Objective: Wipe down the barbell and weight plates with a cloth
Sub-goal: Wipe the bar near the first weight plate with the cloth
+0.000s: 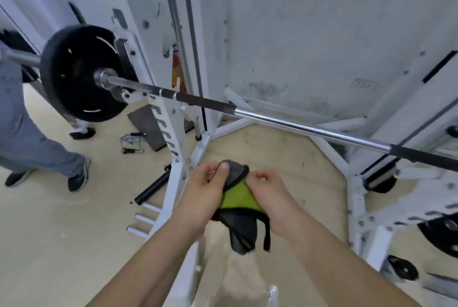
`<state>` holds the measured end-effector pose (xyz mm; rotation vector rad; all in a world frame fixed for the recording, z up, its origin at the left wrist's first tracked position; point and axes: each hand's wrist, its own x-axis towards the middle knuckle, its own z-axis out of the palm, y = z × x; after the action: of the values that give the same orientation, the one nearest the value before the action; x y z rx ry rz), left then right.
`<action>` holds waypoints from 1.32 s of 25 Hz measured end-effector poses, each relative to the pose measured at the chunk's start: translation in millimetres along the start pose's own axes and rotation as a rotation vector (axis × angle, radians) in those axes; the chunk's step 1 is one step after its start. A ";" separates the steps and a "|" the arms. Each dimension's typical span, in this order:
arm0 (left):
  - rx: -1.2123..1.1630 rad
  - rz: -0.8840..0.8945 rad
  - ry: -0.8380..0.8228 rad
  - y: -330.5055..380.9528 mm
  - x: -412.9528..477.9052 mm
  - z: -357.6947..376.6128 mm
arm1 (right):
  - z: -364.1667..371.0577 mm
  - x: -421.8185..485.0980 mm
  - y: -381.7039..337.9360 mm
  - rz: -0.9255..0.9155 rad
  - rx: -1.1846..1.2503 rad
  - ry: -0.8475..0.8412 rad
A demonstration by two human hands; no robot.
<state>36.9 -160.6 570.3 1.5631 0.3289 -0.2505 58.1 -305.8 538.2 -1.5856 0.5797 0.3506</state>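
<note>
A chrome barbell (285,122) lies across a white rack, running from upper left to the right edge. A black weight plate (74,76) is mounted on its left end. Below the bar, both my hands hold a black and lime-green cloth (239,203) bunched between them. My left hand (208,185) pinches its upper black edge with the thumb on top. My right hand (267,190) grips the green part from the right. The cloth's dark lower end and a strap hang down. The cloth is well below the bar and does not touch it.
The white rack upright (171,133) stands just left of my hands. Another person's legs (37,148) are at the far left. Cable handles (131,142), a dark mat and a black roller (153,186) lie on the beige floor. More black plates (443,234) sit on pegs at lower right.
</note>
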 end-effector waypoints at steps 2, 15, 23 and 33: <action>0.037 0.001 -0.226 39.0 -22.0 2.4 | -6.6 -25.8 -38.8 -0.061 0.120 0.056; 0.093 -0.043 -0.128 89.6 20.6 49.1 | -63.0 -2.0 -133.8 -0.150 -0.022 0.066; -0.598 -0.379 0.259 115.1 75.0 18.4 | -18.8 77.2 -172.2 -0.206 -0.275 -0.183; -0.047 0.033 0.612 160.3 162.6 -122.2 | 100.6 146.6 -228.8 -0.308 -0.428 -0.277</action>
<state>240.6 -30.7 663.9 1.5714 0.7770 0.2711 317.9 -224.0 637.2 -1.9606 0.0400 0.4723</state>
